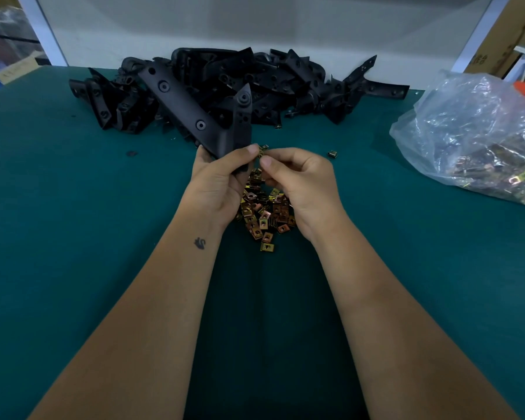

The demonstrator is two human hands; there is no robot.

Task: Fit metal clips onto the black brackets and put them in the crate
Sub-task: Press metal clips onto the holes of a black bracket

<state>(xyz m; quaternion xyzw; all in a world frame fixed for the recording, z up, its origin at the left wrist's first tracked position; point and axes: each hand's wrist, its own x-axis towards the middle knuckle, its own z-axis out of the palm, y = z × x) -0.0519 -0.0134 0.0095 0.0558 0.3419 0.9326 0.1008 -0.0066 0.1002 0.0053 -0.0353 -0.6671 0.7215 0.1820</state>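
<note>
Head | left hand (217, 180) raised, grips black bracket (194, 116) | right hand (297, 180) pinches metal clip (262, 153)

black v-shaped bracket (194, 116) held upright above loose brass-coloured clips (264, 207).

A teal-covered worktable (73, 222) is backed by a white panel (255, 22) framed with pale posts (43, 28), while cardboard boxes (503, 34) are stacked behind at right.
</note>
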